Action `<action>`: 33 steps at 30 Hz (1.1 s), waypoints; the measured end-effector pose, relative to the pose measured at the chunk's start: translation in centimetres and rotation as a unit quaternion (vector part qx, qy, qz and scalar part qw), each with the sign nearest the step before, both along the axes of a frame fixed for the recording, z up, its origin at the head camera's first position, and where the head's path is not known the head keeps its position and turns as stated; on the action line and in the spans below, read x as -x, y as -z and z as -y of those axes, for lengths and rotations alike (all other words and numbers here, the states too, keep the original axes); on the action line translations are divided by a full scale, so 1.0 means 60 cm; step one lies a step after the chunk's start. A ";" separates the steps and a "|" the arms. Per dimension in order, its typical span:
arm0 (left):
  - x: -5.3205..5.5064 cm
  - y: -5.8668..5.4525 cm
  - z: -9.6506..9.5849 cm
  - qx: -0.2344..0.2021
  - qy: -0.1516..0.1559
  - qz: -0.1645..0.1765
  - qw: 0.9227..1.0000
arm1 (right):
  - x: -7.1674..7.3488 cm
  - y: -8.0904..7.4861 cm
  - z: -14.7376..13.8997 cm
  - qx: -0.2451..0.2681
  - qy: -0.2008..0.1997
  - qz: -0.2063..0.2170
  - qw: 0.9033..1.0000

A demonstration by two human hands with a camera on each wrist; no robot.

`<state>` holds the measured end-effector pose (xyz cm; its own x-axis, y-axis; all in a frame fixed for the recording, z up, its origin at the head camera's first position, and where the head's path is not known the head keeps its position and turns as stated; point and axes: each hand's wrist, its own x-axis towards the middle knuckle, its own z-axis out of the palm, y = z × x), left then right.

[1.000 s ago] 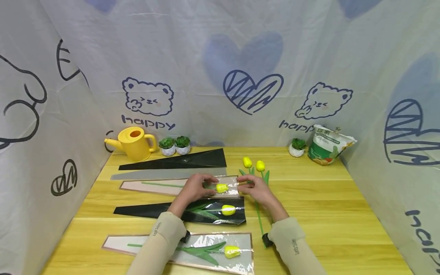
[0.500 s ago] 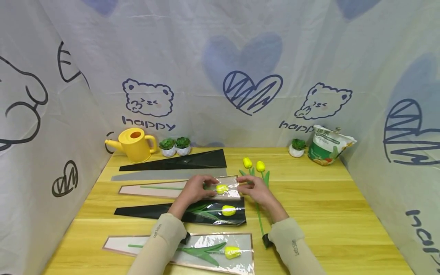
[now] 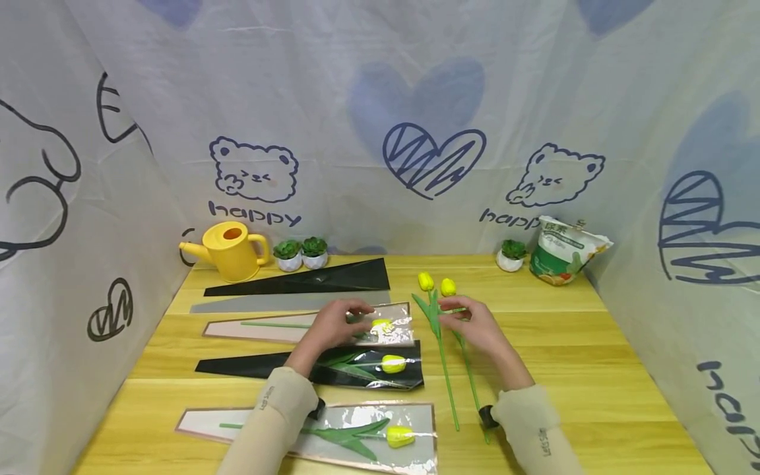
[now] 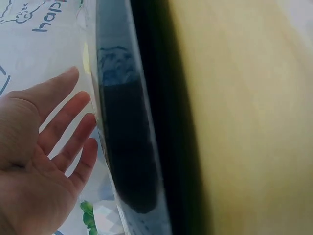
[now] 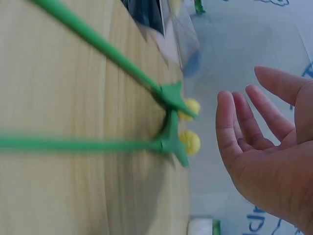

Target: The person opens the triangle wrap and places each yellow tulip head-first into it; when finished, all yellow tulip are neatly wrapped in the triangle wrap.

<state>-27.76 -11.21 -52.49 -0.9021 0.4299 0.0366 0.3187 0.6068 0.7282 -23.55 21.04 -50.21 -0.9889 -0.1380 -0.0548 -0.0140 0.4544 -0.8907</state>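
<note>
My left hand (image 3: 337,323) is over a pale pink-edged flower sleeve (image 3: 222,328) that holds a yellow tulip, fingers loosely bent with nothing between them. In the left wrist view its fingers (image 4: 80,115) are spread apart. To the right, my right hand (image 3: 479,324) hovers over two loose yellow tulips (image 3: 425,282), covering part of the right one. The right wrist view shows that palm (image 5: 269,166) with relaxed fingers, apart from both green stems (image 5: 98,44). Nearer me lie a black sleeve (image 3: 249,365) and a clear pink-edged sleeve (image 3: 421,455), each with a tulip inside.
Behind the left hand lie a flat grey sleeve (image 3: 267,303) and a black sleeve (image 3: 332,276). Along the back stand a yellow watering can (image 3: 233,254), small potted succulents (image 3: 289,256) and a green-white bag (image 3: 558,254). A printed curtain (image 3: 356,99) surrounds the table.
My right hand has moved right, from the open end of the pink-edged sleeve to over the loose tulips. The left hand has shifted very slightly left.
</note>
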 end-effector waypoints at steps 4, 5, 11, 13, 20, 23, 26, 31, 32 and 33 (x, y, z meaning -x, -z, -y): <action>0.001 0.002 0.005 0.012 0.019 -0.005 1.000 | -0.011 -0.003 -0.031 -0.001 0.017 -0.005 1.000; 0.002 0.003 0.006 0.015 0.023 -0.005 1.000 | -0.014 -0.002 -0.039 0.001 0.020 -0.006 1.000; 0.001 0.007 0.004 0.021 0.031 -0.006 0.999 | -0.034 0.006 -0.076 0.004 0.029 0.015 0.999; 0.000 0.006 0.001 0.024 0.031 -0.008 0.999 | -0.040 0.010 -0.086 -0.001 0.032 0.027 0.999; -0.003 0.004 -0.006 0.035 0.022 -0.013 0.999 | -0.050 0.032 -0.100 0.002 0.038 0.079 0.996; -0.004 0.003 -0.010 0.038 0.027 -0.017 0.999 | -0.052 0.040 -0.099 0.003 0.030 0.086 0.996; -0.005 0.003 -0.013 0.041 0.035 -0.021 0.998 | -0.051 0.047 -0.096 0.010 0.028 0.089 0.996; -0.005 0.003 -0.015 0.041 0.041 -0.021 0.998 | -0.049 0.054 -0.089 0.027 0.019 0.094 0.995; -0.006 0.003 -0.016 0.041 0.042 -0.020 0.998 | -0.048 0.055 -0.087 0.030 0.017 0.095 0.995; -0.006 0.004 -0.017 0.040 0.043 -0.019 0.998 | -0.048 0.055 -0.085 0.032 0.016 0.097 0.995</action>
<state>-27.41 -10.21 -52.71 -0.8606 0.5082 0.0330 0.3990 0.6325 0.6639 -20.66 26.16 -53.52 -0.9645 -0.1158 -0.2373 0.1748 0.3936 -0.9025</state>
